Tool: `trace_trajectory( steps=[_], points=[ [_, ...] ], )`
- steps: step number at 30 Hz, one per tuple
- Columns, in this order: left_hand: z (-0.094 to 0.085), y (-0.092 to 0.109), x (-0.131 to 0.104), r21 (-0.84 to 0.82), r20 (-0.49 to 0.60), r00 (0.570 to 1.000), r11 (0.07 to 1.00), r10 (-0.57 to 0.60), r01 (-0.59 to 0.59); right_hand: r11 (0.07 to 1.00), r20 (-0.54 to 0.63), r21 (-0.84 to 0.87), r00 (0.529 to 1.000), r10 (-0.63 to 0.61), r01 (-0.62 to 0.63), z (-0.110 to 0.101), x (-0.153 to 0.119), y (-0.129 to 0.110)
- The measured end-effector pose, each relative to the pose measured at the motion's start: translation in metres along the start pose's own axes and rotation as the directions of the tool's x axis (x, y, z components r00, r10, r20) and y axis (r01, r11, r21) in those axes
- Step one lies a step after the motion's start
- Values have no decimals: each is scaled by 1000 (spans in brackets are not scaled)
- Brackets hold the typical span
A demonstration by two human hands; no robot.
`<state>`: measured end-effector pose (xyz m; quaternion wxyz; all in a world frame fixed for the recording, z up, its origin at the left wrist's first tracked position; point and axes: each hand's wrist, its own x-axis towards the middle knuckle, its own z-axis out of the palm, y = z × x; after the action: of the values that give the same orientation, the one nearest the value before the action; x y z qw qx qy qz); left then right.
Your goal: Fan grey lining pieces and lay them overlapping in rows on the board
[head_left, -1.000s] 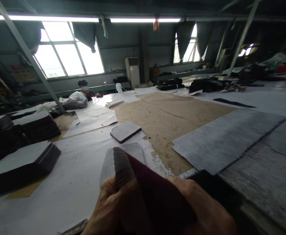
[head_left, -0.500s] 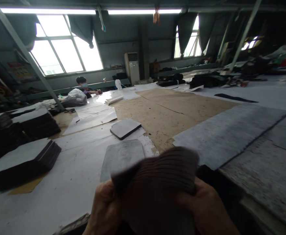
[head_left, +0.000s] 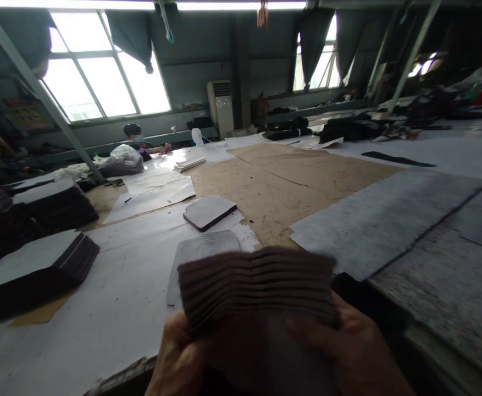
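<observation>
A stack of dark fabric pieces (head_left: 257,280) is held up close in front of me, its layered edges fanned and facing away. My left hand (head_left: 178,352) grips its left side. On the right side my right hand (head_left: 348,346) is closed round it, the thumb lying on the near face. Just beyond the stack, a translucent grey template (head_left: 183,258) lies on white paper, partly covered from view. A small pile of cut pieces with a pale top (head_left: 210,212) sits behind the template.
Tall stacks of dark pieces (head_left: 55,206) and a nearer one (head_left: 30,269) stand at the left. Grey sheet material (head_left: 381,220) covers the right side beside brown paper (head_left: 282,176). A person (head_left: 136,137) sits across the table near a plastic bag (head_left: 121,159).
The held stack has spread wider and flatter, and its layered edges now show across the full width. Both hands stay closed on it. The view has tilted slightly downward.
</observation>
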<state>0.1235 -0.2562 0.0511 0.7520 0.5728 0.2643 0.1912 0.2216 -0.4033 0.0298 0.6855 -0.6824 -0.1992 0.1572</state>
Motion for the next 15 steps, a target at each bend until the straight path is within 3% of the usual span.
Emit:
trace_trajectory(
  steps=[1,2,4,6,8,10,12,14,15],
  points=[
    [-1,-1,-2,83,-50,993,992,105,-100,995,41,46,995,90,-92,2,1,0],
    [-3,-2,-3,140,-93,977,974,194,-180,994,50,44,994,102,-104,4,1,1],
    [-4,-5,-3,152,-133,966,968,222,-202,996,-28,-73,999,-47,45,7,-3,8],
    [-4,-8,0,4,-73,997,1000,21,-21,937,-107,-243,953,-283,251,7,-8,16],
    [-3,-9,5,-188,70,975,958,-209,219,890,-122,-308,913,-388,337,7,-11,19],
    [-4,-8,8,-280,148,948,907,-282,314,944,-129,-254,961,-247,209,7,-11,15],
    [-7,-6,8,-232,98,964,936,-249,265,996,-98,-51,993,70,-76,9,-7,7],
    [-12,-6,7,-123,24,974,966,-226,227,912,28,198,932,360,-358,10,-3,1],
    [-14,-7,7,-88,3,975,971,-224,224,851,92,281,895,436,-444,10,-2,-1]
  ],
)
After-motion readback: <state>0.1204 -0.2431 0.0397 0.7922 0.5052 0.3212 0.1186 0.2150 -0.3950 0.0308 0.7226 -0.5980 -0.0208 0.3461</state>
